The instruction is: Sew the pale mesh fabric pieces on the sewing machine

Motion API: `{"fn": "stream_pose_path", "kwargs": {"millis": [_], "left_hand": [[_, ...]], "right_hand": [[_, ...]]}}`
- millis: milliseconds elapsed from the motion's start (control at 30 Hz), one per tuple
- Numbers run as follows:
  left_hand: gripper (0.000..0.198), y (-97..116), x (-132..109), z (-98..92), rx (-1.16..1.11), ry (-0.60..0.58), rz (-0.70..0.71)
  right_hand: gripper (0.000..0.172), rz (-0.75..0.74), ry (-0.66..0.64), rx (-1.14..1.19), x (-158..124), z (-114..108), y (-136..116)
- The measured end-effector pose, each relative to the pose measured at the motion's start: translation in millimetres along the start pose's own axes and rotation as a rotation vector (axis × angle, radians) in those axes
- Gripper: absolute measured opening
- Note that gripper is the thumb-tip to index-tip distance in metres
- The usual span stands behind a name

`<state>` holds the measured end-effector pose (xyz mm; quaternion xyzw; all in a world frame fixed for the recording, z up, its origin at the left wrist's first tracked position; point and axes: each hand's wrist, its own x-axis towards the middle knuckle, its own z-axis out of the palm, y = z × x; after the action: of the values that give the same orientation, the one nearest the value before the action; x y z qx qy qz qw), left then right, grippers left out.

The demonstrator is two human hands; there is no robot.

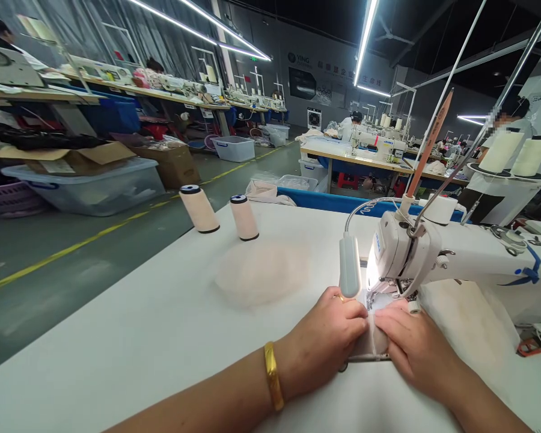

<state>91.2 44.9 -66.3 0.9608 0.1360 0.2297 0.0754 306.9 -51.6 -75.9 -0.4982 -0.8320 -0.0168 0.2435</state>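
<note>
A sewing machine (388,246) stands at the right, its needle area lit. Below the needle lies a small pale piece of fabric (375,340) with a seam-like line running toward me. My left hand (329,331) is closed on the fabric's left side, fingertips bent close to the presser foot (369,299). From the right, my right hand (419,343) grips the fabric's other edge, fingers near the foot and thumb lower down. Both hands partly cover the fabric. A grey clip-on lamp (350,264) hangs just above my left fingers.
Two pale thread cones (199,209) stand at the white table's (153,325) far edge, beside a blurred pale fabric piece (264,273). More pale fabric (469,319) lies under the machine arm. Other people sit at machines beyond; a person (500,150) stands at right.
</note>
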Motion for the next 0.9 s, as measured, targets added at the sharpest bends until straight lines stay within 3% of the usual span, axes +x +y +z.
{"fn": "stream_pose_path", "kwargs": {"millis": [267, 667, 900], "left_hand": [[0.026, 17, -9, -7.0, -0.046, 0.046, 0.038], [0.025, 5, -11, 7.2, -0.004, 0.08, 0.079], [0.02, 2, -5, 2.1, 0.039, 0.004, 0.018]], "right_hand": [[0.026, -0.053, -0.08, 0.026, -6, -9, -8], [0.026, -0.022, -0.057, -0.056, -3, -4, -7], [0.034, 0.029, -0.033, -0.082, -1, 4, -2]]}}
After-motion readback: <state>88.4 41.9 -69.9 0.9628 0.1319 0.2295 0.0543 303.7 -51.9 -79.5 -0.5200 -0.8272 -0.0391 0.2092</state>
